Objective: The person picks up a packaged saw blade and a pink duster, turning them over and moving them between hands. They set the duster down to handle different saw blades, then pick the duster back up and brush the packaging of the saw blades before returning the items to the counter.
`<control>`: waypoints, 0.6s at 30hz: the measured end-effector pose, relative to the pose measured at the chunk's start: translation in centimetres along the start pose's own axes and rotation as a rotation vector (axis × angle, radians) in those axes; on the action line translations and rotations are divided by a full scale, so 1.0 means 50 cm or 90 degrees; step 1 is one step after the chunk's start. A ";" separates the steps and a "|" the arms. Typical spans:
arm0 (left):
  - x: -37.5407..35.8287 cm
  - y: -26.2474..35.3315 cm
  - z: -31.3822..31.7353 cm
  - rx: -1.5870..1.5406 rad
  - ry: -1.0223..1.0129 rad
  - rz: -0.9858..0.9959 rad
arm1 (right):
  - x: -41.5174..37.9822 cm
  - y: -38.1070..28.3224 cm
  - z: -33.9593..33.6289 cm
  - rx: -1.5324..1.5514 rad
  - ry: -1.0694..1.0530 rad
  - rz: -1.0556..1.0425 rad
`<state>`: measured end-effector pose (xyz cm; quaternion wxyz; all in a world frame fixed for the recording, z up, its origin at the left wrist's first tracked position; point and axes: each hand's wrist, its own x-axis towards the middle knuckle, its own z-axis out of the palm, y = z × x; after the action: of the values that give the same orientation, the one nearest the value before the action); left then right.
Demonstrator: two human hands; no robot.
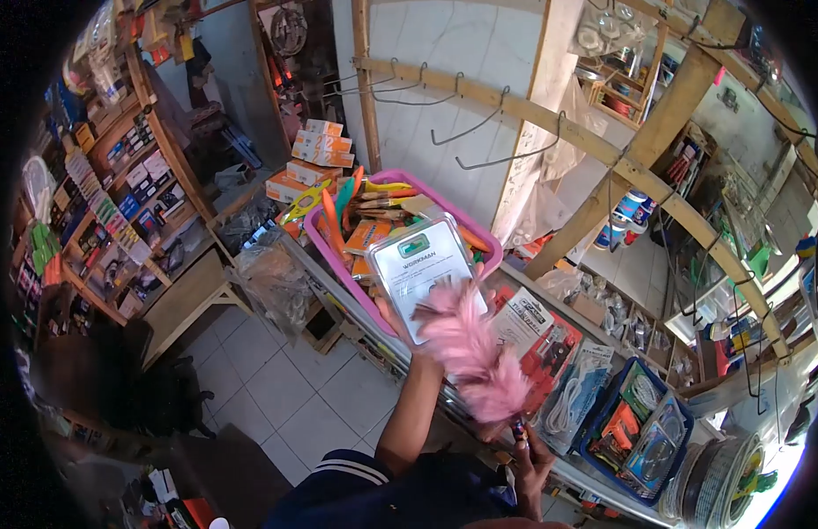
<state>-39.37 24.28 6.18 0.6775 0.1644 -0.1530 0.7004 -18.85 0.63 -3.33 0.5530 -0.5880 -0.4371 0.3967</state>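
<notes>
My left hand (398, 323) is closed round a white card-backed blister pack (419, 264) marked WORKMAN, tilted above a pink basket (336, 266). Most of this hand is hidden behind the pack. Low on the right, my right hand (534, 457) grips the dark handle of a pink feather duster (484, 361). The duster's blurred feathers lie across the lower part of the pack. Inside the basket are paintbrushes (382, 204), orange-handled tools and an orange-and-white box.
Orange-and-white boxes (322, 145) are stacked behind the basket. Red packs (554, 353), a white cable pack (575, 397) and a dark blue basket (594, 445) line the counter to the right. Wire hooks (506, 137) stick out from a wooden rail above. Stocked shelves stand left.
</notes>
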 end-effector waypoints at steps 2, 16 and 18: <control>-0.006 0.004 0.005 -0.054 -0.071 -0.051 | 0.008 -0.006 0.012 0.047 0.051 0.043; -0.050 -0.051 -0.115 -0.247 -0.117 -0.145 | 0.029 -0.043 0.056 0.068 0.093 0.013; -0.070 -0.061 -0.074 -0.029 0.067 -0.080 | 0.021 0.003 0.052 0.034 0.081 0.040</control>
<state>-36.30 22.83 1.31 0.7309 0.1215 -0.1222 0.6604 -21.00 2.40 -3.66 0.5821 -0.6107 -0.3717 0.3874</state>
